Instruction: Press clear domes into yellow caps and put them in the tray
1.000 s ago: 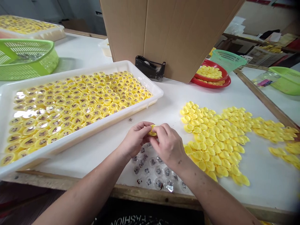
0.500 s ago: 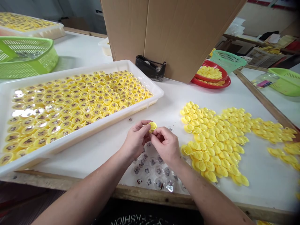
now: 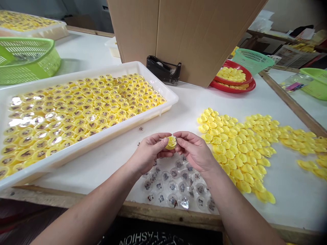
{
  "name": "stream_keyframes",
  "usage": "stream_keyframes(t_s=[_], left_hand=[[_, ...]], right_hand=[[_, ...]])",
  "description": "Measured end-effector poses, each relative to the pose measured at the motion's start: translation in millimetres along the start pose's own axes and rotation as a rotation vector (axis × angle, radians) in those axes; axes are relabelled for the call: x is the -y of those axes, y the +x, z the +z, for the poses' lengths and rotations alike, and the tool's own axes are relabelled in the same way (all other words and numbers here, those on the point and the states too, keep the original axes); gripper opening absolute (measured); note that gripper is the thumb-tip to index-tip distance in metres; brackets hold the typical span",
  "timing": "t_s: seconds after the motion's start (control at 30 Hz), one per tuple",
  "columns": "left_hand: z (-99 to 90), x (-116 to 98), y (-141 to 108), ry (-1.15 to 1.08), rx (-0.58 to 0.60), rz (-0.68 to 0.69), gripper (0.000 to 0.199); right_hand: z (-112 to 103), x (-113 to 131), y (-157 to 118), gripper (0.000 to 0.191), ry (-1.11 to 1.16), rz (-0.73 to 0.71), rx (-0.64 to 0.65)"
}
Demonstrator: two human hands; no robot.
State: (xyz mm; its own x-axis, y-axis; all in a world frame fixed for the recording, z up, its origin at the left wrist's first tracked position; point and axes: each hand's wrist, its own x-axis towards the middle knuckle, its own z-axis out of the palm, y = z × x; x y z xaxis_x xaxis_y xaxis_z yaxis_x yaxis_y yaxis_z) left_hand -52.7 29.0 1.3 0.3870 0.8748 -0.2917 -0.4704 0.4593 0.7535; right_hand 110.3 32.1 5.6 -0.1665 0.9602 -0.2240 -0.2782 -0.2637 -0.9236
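Observation:
My left hand (image 3: 150,151) pinches a small round yellow piece (image 3: 171,143) by its left side, above the middle of the table. At its right edge, my right hand (image 3: 195,149) has its fingertips closed on a small clear disc, mostly hidden by the fingers. Clear discs with printed pictures (image 3: 172,186) lie spread out under and in front of my hands. To the right is a heap of loose yellow pieces (image 3: 237,158). A white tray (image 3: 167,92) at the left holds rows of yellow pieces with printed discs in them.
Behind the tray stand a black tape dispenser (image 3: 163,69) and a large cardboard box (image 3: 184,37). Red plates (image 3: 251,85) and a teal basket (image 3: 252,61) are at the back right. A green basket (image 3: 51,61) sits at the left, and another green basket (image 3: 316,85) at the far right.
My right hand has moved right and up, now with a clear disc at its fingertips. The yellow piece has shifted slightly right and down in my left hand. More clear discs show below.

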Motion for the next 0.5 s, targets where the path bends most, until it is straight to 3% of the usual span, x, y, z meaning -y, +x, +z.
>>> stream_keyframes(t_s=[0.27, 0.5], left_hand=[[1.3, 0, 0, -0.040, -0.024, -0.008, 0.033], [2.5, 0, -1, 0.029, -0.059, 0.015, 0.028]], right_hand=[[0, -4, 2, 0.014, -0.131, -0.080, -0.092], [-10, 11, -5, 0.022, -0.408, -0.195, 0.146]])
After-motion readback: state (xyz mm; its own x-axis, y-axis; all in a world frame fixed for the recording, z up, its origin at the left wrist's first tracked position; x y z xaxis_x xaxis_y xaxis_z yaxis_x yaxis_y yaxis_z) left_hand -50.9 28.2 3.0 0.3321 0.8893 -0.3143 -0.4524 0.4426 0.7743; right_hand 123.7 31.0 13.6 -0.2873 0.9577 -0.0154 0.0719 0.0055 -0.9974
